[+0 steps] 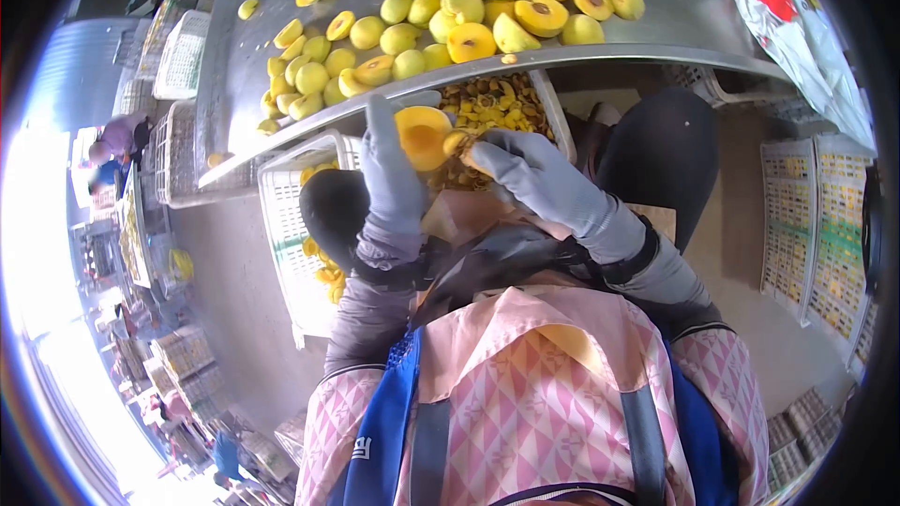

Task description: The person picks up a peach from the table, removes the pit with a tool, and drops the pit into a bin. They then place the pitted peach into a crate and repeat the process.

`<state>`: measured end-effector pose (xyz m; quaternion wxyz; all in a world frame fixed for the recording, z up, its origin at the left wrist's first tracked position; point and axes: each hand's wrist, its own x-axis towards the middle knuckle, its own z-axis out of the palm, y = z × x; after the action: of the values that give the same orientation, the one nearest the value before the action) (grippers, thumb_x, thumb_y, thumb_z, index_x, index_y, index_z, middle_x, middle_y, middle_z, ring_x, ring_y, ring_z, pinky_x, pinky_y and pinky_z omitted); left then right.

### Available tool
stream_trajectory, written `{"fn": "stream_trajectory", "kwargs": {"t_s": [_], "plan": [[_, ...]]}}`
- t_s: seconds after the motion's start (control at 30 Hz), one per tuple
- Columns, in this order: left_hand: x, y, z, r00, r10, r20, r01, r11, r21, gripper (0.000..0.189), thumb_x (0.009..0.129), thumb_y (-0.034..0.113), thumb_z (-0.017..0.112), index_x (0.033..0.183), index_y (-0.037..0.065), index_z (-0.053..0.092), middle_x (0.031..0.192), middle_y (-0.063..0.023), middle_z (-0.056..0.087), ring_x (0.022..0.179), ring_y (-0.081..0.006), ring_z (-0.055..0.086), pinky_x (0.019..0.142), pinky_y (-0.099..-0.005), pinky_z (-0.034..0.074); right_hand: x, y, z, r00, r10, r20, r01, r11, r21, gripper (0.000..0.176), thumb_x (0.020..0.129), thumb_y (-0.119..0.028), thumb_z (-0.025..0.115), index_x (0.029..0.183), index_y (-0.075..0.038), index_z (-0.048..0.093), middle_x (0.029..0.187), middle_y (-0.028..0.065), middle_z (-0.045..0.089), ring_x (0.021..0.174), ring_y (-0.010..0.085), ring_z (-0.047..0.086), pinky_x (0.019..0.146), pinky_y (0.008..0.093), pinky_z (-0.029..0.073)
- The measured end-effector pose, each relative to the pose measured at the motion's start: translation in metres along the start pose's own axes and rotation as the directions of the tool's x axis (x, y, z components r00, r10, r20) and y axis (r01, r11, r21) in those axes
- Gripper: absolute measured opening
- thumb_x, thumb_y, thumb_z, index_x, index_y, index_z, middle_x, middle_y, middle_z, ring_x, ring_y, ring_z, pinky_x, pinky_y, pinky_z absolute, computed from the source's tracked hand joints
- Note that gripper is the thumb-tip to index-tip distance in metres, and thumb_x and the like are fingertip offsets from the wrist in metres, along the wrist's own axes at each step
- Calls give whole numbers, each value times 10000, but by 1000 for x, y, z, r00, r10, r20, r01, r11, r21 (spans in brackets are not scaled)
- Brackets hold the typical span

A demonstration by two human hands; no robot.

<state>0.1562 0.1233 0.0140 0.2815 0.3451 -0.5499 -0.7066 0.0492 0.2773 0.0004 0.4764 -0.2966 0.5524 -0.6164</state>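
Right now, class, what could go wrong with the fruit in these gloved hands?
1. The orange-yellow fruit half is pinched in the left hand grip above the white plastic crate of scraps; a slip might drop it in.
2. The right hand works tight against it, so fingers could get jabbed.
3. Yellow fruit halves by the edge of the metal table could roll off.

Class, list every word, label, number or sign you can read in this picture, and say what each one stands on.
No text here reads clearly.
White mark on the blue strap: too small to read.
Red print on the white bag: blurred, unreadable.
The gridded panels on the right: only a pattern, no legible characters.
On the left hand, its fruit half and the right hand: no print shows.
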Motion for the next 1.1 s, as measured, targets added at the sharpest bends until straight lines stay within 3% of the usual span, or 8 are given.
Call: {"fn": "stream_trajectory", "kwargs": {"t_s": [0.2, 0.27, 0.37, 0.47, 0.6, 0.8, 0.97, 1.1], "plan": [[-19, 60, -120, 894, 445, 54, -336, 586, 737, 414, 1025, 304, 542, 1161, -70, 654, 1015, -135, 716, 890, -189, 682, 807, -345, 549, 1, 30, -2, 938, -345, -29, 228, 679, -698, 336, 968, -331, 606, 1120, -33, 637, 930, 242, 691, 857, 398, 678, 739, 494, 527], [-26, 80, -174, 952, 187, -242, -49, 874, 483, 387, 993, 306, 595, 1051, -62, 703, 976, -118, 723, 828, -168, 684, 784, -339, 547, 0, 29, -2, 961, -278, -3, 174, 611, -773, 293, 947, -316, 625, 1060, -45, 629, 859, 213, 698, 808, 396, 683, 716, 498, 524], [-5, 69, -281, 971, 6, -240, 219, 385, 896, 359, 987, 301, 604, 1055, -34, 714, 987, -126, 724, 864, -179, 679, 784, -329, 539, 0, 19, -1, 975, -223, 14, 142, 569, -810, 275, 936, -306, 649, 973, -39, 596, 828, 219, 679, 803, 420, 667, 710, 507, 511], [43, 81, -242, 919, 301, 255, -269, 6, 963, 321, 966, 271, 621, 1150, 23, 707, 1047, -156, 712, 923, -231, 678, 821, -343, 529, 4, 17, 2, 980, -200, 14, 128, 571, -811, 283, 913, -317, 661, 946, -48, 580, 783, 213, 670, 763, 417, 663, 683, 509, 506], [154, 86, -145, 956, 224, 191, -256, 317, 913, 416, 928, 238, 643, 1323, 108, 635, 1238, -189, 659, 1082, -320, 661, 947, -387, 496, 9, 13, -1, 990, -142, 16, 102, 618, -780, 292, 952, -305, 642, 996, -24, 574, 812, 248, 654, 784, 440, 649, 684, 516, 488], [303, 36, -116, 956, 137, 260, -283, 184, 941, 514, 865, 224, 697, 1354, 95, 603, 1258, -166, 659, 1107, -274, 639, 937, -351, 494, 15, 13, -10, 979, -205, -1, 132, 637, -760, 309, 942, -290, 661, 1058, -25, 552, 787, 235, 648, 749, 427, 648, 655, 511, 484], [299, 39, -120, 925, -66, 373, -342, 276, 898, 543, 843, 229, 727, 1336, 55, 579, 1160, -140, 706, 1041, -266, 677, 926, -356, 521, 21, 5, -5, 970, -226, -94, 107, 737, -668, 279, 949, -278, 658, 1056, -45, 550, 734, 215, 631, 690, 413, 642, 622, 505, 493], [220, 65, -92, 976, 51, 212, -191, 667, 720, 461, 849, 173, 734, 1266, 36, 594, 962, -48, 681, 830, -96, 624, 683, -261, 508, 28, 7, -3, 897, -415, -151, 291, 814, -503, 240, 976, -231, 643, 1081, -28, 570, 731, 191, 627, 683, 399, 636, 601, 460, 485]]}}
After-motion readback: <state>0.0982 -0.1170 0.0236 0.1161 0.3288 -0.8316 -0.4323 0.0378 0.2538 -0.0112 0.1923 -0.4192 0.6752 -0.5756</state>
